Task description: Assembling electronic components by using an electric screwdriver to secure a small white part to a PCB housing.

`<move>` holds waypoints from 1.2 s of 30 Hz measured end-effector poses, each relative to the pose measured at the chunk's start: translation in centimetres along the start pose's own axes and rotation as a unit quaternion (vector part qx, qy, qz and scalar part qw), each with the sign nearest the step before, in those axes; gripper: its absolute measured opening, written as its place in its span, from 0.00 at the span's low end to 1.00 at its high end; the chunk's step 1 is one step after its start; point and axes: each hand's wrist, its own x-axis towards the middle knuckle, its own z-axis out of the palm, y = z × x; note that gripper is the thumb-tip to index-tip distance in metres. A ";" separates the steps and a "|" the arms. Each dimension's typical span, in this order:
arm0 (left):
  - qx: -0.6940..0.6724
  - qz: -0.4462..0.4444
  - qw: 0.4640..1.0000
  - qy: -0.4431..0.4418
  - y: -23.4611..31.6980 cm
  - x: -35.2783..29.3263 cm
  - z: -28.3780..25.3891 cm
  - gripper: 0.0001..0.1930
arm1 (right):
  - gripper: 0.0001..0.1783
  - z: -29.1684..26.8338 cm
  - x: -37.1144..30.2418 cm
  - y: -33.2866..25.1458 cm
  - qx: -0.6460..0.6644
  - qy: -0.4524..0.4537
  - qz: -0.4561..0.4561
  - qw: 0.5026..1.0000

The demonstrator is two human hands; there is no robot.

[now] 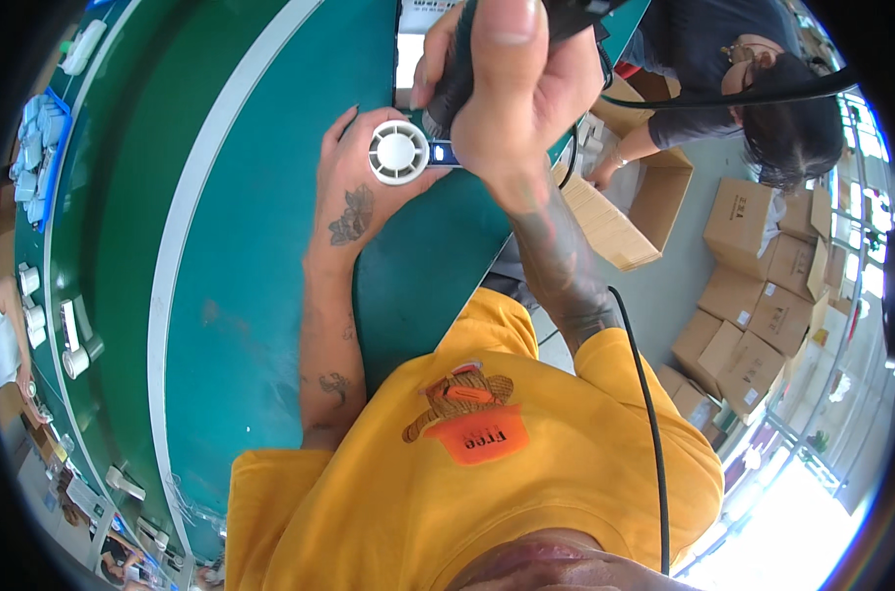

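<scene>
My left hand point(354, 163) is wrapped round a white device point(398, 153) at the top middle. Its round end faces up, with radial vanes about a white hub, and a small lit dark display sits at its right side. My right hand point(516, 108) grips a dark corded tool point(455, 84), thumb uppermost. The tool's lower end is close beside the device; whether they touch I cannot tell. Much of the tool is hidden by my fingers and thumb. Both hands are over the green work surface point(246, 286).
A green conveyor belt point(113, 266) runs along the left, with white devices point(76, 355) on it and a blue tray point(46, 158) beyond. At right, a co-worker point(723, 69) reaches into an open carton point(654, 222). Stacked cartons point(753, 305) stand behind. A black cable point(723, 98) crosses the upper right.
</scene>
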 end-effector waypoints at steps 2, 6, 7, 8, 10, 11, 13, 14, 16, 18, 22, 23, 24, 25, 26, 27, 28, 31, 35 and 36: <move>0.023 -0.004 1.000 0.005 -0.3 -0.1 0.2 0.28 | 0.30 -0.6 1.3 -1.9 0.050 -0.059 0.004 0.997; 0.009 0.002 1.000 0.002 -0.3 -0.3 -0.1 0.28 | 0.36 1.4 4.9 -6.6 -0.001 0.092 0.006 0.996; 0.008 0.005 1.000 -0.009 -0.2 0.1 0.0 0.27 | 0.34 0.9 6.1 -5.9 -0.023 0.078 -0.033 0.996; 0.007 0.008 1.000 -0.021 0.1 0.4 0.1 0.27 | 0.30 0.7 7.3 -4.3 -0.040 0.049 -0.131 0.989; 0.010 0.008 1.000 -0.023 -0.1 0.4 0.0 0.27 | 0.23 0.3 8.3 -2.4 0.014 0.027 -0.109 0.994; 0.014 0.004 1.000 -0.024 -0.3 0.3 -0.2 0.27 | 0.22 -0.1 8.1 -1.3 -0.009 -0.002 -0.109 0.994; 0.011 -0.001 1.000 -0.018 -0.2 0.2 -0.2 0.27 | 0.20 0.1 7.6 -0.1 -0.010 -0.042 -0.125 0.991; 0.008 -0.004 1.000 -0.015 -0.2 0.1 -0.2 0.27 | 0.20 0.0 7.2 0.1 -0.015 -0.020 -0.097 0.995; 0.010 -0.005 1.000 -0.016 -0.3 0.2 -0.1 0.27 | 0.21 0.7 6.5 -1.5 -0.025 0.001 -0.068 0.997; 0.014 -0.004 1.000 -0.016 -0.5 0.3 0.0 0.27 | 0.23 1.3 5.7 -3.1 -0.018 0.066 0.033 0.997; 0.018 -0.006 1.000 -0.010 -0.8 0.3 0.2 0.29 | 0.33 1.5 3.3 -4.4 0.049 0.110 0.087 0.989; 0.011 -0.007 1.000 -0.006 -0.8 0.3 0.3 0.29 | 0.34 1.0 2.7 -3.3 0.022 0.068 0.036 0.997; 0.012 -0.009 1.000 -0.007 -0.9 0.3 0.3 0.29 | 0.35 1.3 2.5 -2.9 -0.006 0.028 -0.016 0.999; 0.012 -0.007 1.000 0.000 -1.0 0.4 0.3 0.29 | 0.35 1.7 2.2 -3.8 0.059 0.075 0.099 0.991; 0.012 -0.006 1.000 0.008 -1.0 0.3 0.3 0.30 | 0.35 1.8 2.0 -3.5 0.067 0.074 0.110 0.989; 0.013 -0.006 1.000 0.008 -1.0 0.4 0.3 0.30 | 0.35 1.8 1.9 -3.1 0.076 0.073 0.120 0.987; 0.013 -0.010 1.000 0.006 -1.0 0.4 0.3 0.30 | 0.35 1.7 1.8 -2.8 0.077 0.073 0.120 0.987; 0.014 -0.018 1.000 0.000 -1.3 0.3 0.4 0.31 | 0.35 1.2 1.3 -1.9 0.009 0.058 0.114 0.992; 0.010 -0.017 1.000 -0.006 -1.5 0.5 0.5 0.31 | 0.35 0.5 0.7 -0.1 0.029 0.030 0.052 0.998; 0.010 -0.018 1.000 -0.006 -1.7 0.5 0.5 0.31 | 0.36 0.5 0.7 0.2 0.029 0.032 0.055 0.998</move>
